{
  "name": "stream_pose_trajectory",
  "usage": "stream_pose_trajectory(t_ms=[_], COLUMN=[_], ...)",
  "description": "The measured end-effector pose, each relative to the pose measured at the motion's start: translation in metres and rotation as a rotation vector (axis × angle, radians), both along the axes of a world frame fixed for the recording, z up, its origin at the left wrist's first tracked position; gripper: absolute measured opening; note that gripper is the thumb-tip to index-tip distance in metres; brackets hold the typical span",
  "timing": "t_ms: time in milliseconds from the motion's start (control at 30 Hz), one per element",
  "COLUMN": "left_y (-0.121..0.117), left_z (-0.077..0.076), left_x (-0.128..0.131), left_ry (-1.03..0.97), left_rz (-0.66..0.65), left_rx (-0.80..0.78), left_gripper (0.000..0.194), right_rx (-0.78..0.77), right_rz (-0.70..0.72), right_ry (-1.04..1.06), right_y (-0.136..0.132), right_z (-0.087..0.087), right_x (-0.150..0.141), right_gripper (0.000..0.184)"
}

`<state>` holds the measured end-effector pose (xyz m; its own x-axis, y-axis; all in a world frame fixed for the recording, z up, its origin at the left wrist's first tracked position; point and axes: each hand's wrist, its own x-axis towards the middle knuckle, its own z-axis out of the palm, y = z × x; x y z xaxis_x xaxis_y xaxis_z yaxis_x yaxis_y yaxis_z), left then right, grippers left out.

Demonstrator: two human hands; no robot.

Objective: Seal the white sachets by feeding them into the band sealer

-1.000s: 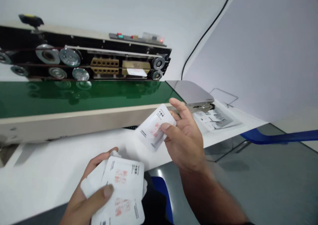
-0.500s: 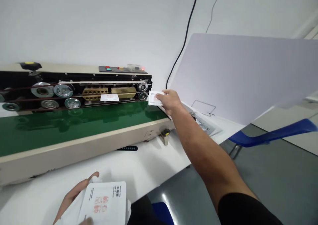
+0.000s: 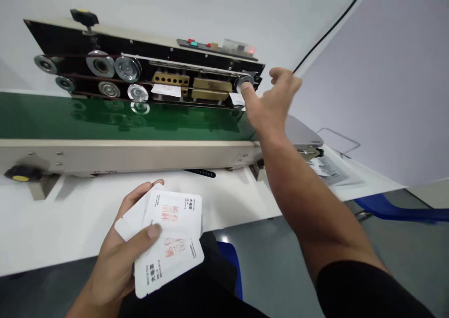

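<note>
My left hand (image 3: pixel 119 257) grips a small stack of white pouches (image 3: pixel 170 238) with red print, low in front of me over the white table edge. My right hand (image 3: pixel 271 100) is stretched out at the right end of the band sealer (image 3: pixel 147 82), fingers spread and holding nothing. Its thumb is beside a white pouch (image 3: pixel 237 99) that sits in the sealer's intake slot by the end wheel. Another white pouch (image 3: pixel 166 90) rides further left along the sealing bars. The green conveyor belt (image 3: pixel 105 121) runs below them.
The sealer stands on a white table (image 3: pixel 70 215) against a white wall. A grey metal plate (image 3: pixel 301 133) and printed papers (image 3: pixel 329 170) lie right of the machine. A black cable (image 3: pixel 329 28) runs up the wall. A blue chair part (image 3: pixel 396 210) is at the right.
My right hand carried one pouch from the stack to the sealer's right end and let it go into the intake; fingers have now opened. The earlier pouch has travelled left along the sealer.
</note>
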<state>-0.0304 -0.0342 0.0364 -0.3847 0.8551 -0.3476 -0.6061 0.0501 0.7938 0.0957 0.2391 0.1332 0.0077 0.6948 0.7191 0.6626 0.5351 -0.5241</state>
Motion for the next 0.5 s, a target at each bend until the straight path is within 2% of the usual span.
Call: stream_pose_trajectory(t_ms=[33, 67, 100, 133, 200, 267, 367, 433, 500], left_y=[0.001, 0.002, 0.003, 0.003, 0.005, 0.005, 0.005, 0.004, 0.003], left_z=[-0.002, -0.003, -0.004, -0.005, -0.006, -0.007, -0.01, -0.013, -0.016], left_x=[-0.001, -0.002, -0.003, -0.003, -0.003, -0.002, 0.0, 0.001, 0.002], left_ry=[0.001, -0.001, -0.007, -0.018, -0.028, -0.021, -0.017, -0.015, -0.012], left_rz=[0.009, 0.008, 0.0, -0.012, -0.031, -0.044, -0.063, -0.065, -0.049], left_rx=[0.002, 0.003, 0.002, 0.002, 0.003, 0.001, -0.013, -0.02, -0.029], left_gripper=[0.055, 0.056, 0.058, 0.06, 0.063, 0.063, 0.067, 0.073, 0.073], right_rx=[0.042, 0.037, -0.041, -0.184, -0.432, -0.573, -0.704, -0.807, -0.864], right_rz=[0.122, 0.305, 0.531, 0.696, 0.903, 0.938, 0.865, 0.843, 0.895], right_ry=[-0.025, -0.096, -0.242, -0.381, -0.535, -0.533, -0.357, -0.112, 0.219], right_y=[-0.029, -0.059, -0.088, -0.112, -0.146, -0.159, -0.157, -0.151, -0.146], right_z=[-0.006, -0.013, -0.021, -0.029, -0.046, -0.06, -0.071, -0.073, -0.073], right_x=[0.002, 0.004, 0.006, 0.009, 0.012, 0.015, 0.019, 0.021, 0.022], right_gripper=[0.045, 0.04, 0.041, 0.048, 0.066, 0.076, 0.071, 0.067, 0.067])
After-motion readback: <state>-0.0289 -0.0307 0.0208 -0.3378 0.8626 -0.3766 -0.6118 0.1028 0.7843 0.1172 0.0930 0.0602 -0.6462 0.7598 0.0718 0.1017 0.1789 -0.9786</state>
